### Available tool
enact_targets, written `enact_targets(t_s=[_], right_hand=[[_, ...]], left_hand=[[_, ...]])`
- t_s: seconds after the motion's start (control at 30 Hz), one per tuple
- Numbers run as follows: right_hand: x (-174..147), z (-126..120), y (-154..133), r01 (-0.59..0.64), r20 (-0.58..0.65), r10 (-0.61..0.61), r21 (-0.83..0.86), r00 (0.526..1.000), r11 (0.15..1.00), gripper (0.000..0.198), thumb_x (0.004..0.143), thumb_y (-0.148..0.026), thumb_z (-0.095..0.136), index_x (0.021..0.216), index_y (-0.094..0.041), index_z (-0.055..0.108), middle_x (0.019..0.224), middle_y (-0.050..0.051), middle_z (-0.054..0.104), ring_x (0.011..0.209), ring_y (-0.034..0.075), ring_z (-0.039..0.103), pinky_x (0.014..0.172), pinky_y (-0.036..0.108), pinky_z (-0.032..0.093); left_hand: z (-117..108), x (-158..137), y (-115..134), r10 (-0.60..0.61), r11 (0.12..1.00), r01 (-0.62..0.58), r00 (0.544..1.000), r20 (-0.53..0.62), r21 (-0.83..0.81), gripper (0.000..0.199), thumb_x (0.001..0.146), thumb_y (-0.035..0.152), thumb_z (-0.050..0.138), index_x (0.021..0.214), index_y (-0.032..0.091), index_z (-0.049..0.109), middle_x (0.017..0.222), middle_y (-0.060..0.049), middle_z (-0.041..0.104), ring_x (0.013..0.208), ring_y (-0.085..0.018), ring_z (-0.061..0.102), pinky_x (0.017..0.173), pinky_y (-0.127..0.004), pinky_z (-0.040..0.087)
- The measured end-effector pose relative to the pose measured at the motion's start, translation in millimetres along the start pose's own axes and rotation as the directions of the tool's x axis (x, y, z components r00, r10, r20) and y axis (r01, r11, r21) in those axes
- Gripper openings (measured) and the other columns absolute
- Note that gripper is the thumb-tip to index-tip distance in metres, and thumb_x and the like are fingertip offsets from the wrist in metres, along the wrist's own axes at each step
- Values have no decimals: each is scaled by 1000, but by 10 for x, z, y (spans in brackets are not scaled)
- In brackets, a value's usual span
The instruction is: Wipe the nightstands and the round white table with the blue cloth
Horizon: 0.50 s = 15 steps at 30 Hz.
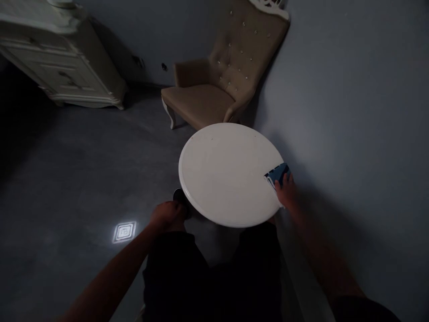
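A round white table [228,179] stands in front of my knees. At its right edge my right hand [286,190] grips a folded blue cloth [279,172] with dark patches and a white border. The cloth lies against the tabletop and partly over the rim. My left hand [169,213] is closed by my left knee, left of the table. Whether anything is inside its fingers is hidden. Just beyond it shows a dark rounded thing [178,195], too dim to name.
A brown tufted armchair [204,100] stands behind the table. The grey wall [362,134] runs close along the right side. A pale carved cabinet [77,67] is at the far left. A lit square patch [124,232] shows on the grey floor [83,179].
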State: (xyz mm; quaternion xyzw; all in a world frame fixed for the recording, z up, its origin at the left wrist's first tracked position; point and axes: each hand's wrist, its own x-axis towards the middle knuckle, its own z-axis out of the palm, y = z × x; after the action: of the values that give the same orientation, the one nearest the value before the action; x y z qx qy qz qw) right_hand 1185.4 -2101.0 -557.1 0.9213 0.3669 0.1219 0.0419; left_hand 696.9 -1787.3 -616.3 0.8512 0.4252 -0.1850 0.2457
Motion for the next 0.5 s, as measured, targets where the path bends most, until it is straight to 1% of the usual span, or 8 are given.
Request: enact_targets(t_s=[0.03,0.1,0.17,0.23,0.3,0.4,0.5], right_hand=[[-189,26,-26,-9,7,9,29,1000,1000,76,119,-47,45,178,0,40,178,43,48,169,52,48,132,72,46],[-572,66,-107,2,8,-2,86,1000,996,75,120,-48,41,180,-4,40,183,39,44,174,52,41,133,79,42],[-948,74,-218,38,-11,-37,129,999,991,75,119,-51,40,182,-10,43,188,34,40,177,57,31,130,88,39],[-1286,39,-353,98,-21,-97,129,995,987,76,118,-52,43,183,-12,45,192,30,36,178,62,24,127,92,38],[-1553,-38,-502,190,-6,-190,98,982,977,75,118,-51,46,183,-14,47,194,26,33,178,63,20,128,94,36],[-1785,-198,-759,351,32,-353,74,935,934,75,117,-53,52,183,-18,50,196,20,31,180,62,16,133,94,27],[-1831,-363,-1080,479,57,-487,116,872,870,79,113,-62,62,182,-23,54,197,16,30,181,60,14,136,94,20]], left_hand=[[1,-4,8,9,1000,-9,1000,-1,9,65,115,51,36,127,17,90,135,-23,87,121,-39,83,99,-43,59],[6,-9,20,28,999,-28,1000,2,16,66,116,50,35,130,15,89,137,-24,86,124,-40,82,101,-44,59],[12,-10,27,43,999,-43,999,2,24,67,116,49,35,132,13,88,138,-25,85,126,-41,81,103,-46,59],[18,-10,29,46,998,-46,999,4,34,65,116,48,36,131,11,88,138,-27,85,126,-42,81,104,-47,60],[26,-12,27,43,999,-43,999,0,29,63,116,47,38,131,11,88,138,-27,85,126,-42,81,104,-47,60],[38,-26,18,23,1000,-23,1000,-5,-1,61,115,48,40,131,14,88,136,-26,85,124,-41,82,103,-46,60],[40,-55,8,18,1000,-19,1000,-13,-9,60,115,47,42,129,13,89,136,-26,86,124,-40,82,104,-46,59]])
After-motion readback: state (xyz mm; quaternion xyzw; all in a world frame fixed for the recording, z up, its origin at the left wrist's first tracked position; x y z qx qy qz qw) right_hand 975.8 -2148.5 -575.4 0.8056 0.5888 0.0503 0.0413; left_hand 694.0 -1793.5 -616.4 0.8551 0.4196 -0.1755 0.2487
